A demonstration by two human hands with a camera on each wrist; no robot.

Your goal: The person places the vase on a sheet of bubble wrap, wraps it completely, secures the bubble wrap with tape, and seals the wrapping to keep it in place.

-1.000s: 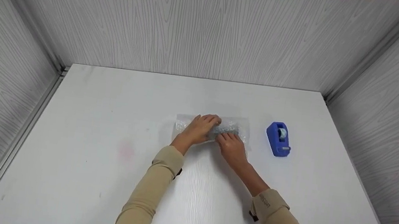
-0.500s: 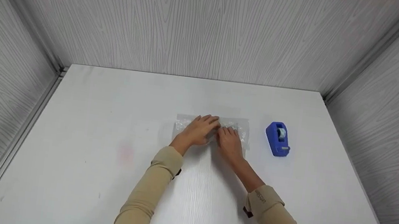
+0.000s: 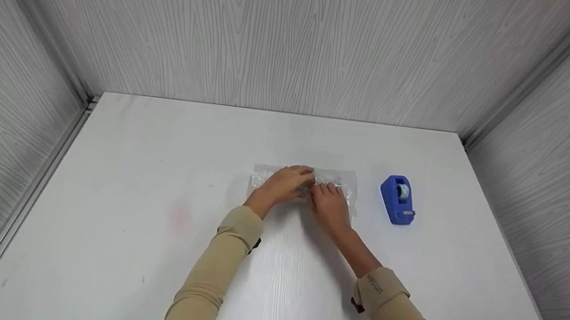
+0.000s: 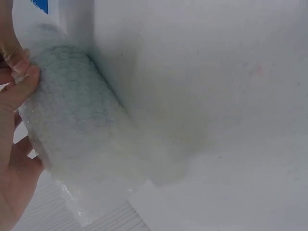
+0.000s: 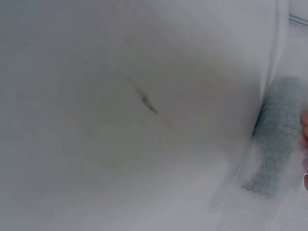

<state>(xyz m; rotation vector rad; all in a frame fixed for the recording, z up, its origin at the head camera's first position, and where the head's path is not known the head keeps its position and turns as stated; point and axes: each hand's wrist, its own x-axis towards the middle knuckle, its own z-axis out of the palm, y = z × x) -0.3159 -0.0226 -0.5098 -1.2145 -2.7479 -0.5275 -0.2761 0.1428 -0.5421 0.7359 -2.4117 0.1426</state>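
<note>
A bundle of clear bubble wrap [image 3: 341,179] lies on the white table, a dark, roundish shape showing through its layers. My left hand [image 3: 285,183] holds it from the left, fingers bent over its top. Close beside, my right hand [image 3: 330,206] pinches the wrap near its middle with curled fingers. The left wrist view shows both thumbs meeting at one edge of the bubble wrap [image 4: 79,110]. Only some fingertips [image 5: 305,126] enter the right wrist view, against the wrapped bundle [image 5: 278,132]. What is inside cannot be made out.
To the right of the bundle stands a blue tape dispenser [image 3: 397,199] with a roll of tape in it. Grey wood-grain panels [image 3: 288,41] close off the table's back and both sides.
My right hand has shifted slightly forward over the bubble wrap, covering the dark part that showed between the hands. The left hand stays nearly where it was.
</note>
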